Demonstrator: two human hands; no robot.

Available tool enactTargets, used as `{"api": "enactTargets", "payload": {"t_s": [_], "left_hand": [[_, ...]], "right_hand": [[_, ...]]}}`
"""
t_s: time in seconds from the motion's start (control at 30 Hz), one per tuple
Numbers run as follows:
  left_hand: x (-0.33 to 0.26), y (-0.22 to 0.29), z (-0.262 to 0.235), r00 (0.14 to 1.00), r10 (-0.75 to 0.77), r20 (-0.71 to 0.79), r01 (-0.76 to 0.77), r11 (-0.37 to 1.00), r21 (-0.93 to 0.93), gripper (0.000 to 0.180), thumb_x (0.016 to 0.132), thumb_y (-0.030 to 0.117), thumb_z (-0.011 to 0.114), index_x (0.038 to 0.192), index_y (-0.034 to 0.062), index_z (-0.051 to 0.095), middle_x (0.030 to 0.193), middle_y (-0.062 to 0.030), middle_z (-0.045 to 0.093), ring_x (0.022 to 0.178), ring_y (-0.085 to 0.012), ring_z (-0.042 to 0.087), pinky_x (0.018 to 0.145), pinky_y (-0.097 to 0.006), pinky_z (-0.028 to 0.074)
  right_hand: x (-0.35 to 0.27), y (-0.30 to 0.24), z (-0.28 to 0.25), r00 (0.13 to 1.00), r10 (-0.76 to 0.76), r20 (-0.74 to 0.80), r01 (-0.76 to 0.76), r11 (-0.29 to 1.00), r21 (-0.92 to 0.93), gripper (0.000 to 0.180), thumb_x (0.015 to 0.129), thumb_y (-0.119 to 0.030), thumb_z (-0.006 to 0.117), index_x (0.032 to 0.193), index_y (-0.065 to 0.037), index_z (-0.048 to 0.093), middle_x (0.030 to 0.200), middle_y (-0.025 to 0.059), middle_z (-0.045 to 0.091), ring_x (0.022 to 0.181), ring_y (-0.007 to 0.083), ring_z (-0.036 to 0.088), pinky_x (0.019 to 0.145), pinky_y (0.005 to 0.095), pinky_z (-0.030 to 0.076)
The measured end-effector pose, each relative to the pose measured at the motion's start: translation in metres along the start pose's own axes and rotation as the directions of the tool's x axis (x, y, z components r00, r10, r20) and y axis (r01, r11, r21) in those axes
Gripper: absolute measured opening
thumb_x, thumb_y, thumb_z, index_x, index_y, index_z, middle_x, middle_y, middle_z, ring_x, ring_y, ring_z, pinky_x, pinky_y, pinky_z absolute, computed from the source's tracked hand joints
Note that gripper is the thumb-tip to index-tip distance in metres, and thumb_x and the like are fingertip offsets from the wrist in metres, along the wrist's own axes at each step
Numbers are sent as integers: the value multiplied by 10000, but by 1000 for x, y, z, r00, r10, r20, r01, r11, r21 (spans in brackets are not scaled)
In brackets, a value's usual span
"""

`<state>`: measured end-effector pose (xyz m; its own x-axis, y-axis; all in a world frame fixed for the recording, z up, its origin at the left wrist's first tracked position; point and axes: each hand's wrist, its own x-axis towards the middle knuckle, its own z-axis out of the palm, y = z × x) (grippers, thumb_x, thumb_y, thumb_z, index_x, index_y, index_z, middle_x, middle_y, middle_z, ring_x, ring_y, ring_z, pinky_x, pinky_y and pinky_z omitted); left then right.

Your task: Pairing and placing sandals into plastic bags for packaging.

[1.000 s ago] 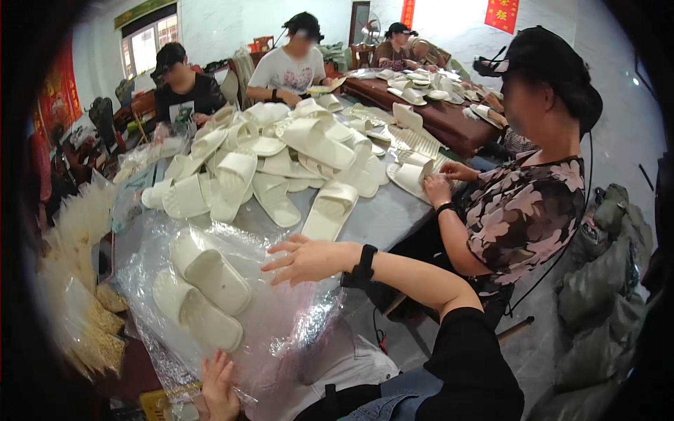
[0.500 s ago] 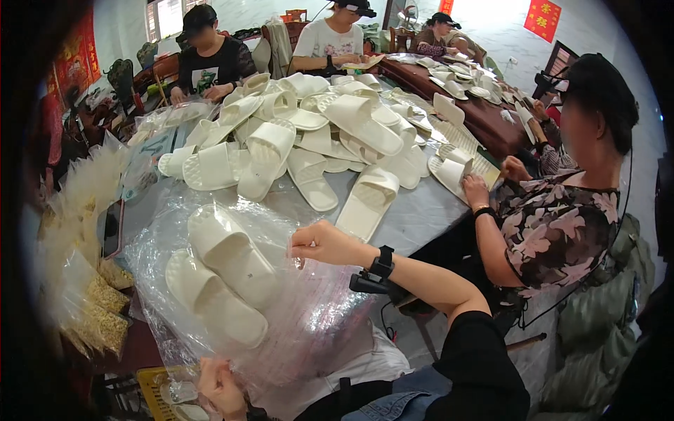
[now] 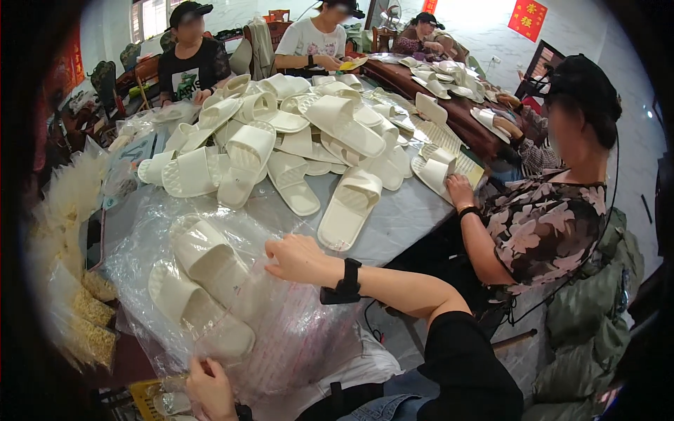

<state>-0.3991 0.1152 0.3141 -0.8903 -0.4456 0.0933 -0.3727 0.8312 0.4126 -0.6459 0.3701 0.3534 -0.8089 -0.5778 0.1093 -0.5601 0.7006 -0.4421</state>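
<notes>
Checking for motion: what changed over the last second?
The right hand slid left along the clear bag and curled onto its top. The left hand stays at the bag's lower edge; two white slippers remain inside, the loose slipper unmoved.

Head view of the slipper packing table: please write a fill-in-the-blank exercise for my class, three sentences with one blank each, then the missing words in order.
1. The two white slippers nearest the person lie inside a clear ____ bag.
2. The right hand, with a ____ band on its wrist, rests on top of that bag.
3. The left hand grips the bag's ____ edge, closest to the person.

Missing words: plastic; black; near
</notes>
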Motion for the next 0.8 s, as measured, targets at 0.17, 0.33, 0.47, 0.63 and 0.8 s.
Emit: {"api": "enactTargets", "payload": {"t_s": [0.17,0.33,0.47,0.63,0.8], "left_hand": [[-24,35,4,852,226,-472,-230,972,50,522,854,23,638,1354,-10,494,1209,-232,618,1058,-406,613,883,-464,479],[-22,87,6,662,733,-155,-747,631,-209,508,849,46,656,1342,-29,557,1353,-232,566,1315,-386,509,1111,-520,368],[-5,92,37,734,672,-93,-672,740,41,573,879,126,674,1405,-43,521,1510,-208,476,1463,-370,378,1188,-624,193],[7,88,40,817,570,-87,-565,821,75,643,900,230,690,1462,0,479,1582,-166,408,1516,-347,294,1109,-767,129],[13,102,42,819,567,-81,-567,823,36,699,897,270,693,1512,68,429,1583,-132,406,1519,-318,283,1096,-790,110]], "right_hand": [[5,5,5,994,70,-80,-71,997,-13,347,828,-416,742,885,-74,730,819,208,719,796,414,704,699,494,558],[7,-4,-8,992,127,0,-126,986,-110,373,817,-424,772,826,-53,735,838,191,732,825,400,713,712,498,561],[11,-3,-3,997,77,2,-77,994,-77,374,799,-408,775,871,-42,746,881,194,735,858,401,703,770,480,549],[12,7,-9,1000,-8,-21,7,999,-52,330,802,-376,773,778,-50,731,830,193,725,803,387,679,865,474,527],[9,19,-23,997,-74,3,74,997,-5,290,832,-256,724,768,26,711,796,219,700,813,404,659,784,504,513]]}}
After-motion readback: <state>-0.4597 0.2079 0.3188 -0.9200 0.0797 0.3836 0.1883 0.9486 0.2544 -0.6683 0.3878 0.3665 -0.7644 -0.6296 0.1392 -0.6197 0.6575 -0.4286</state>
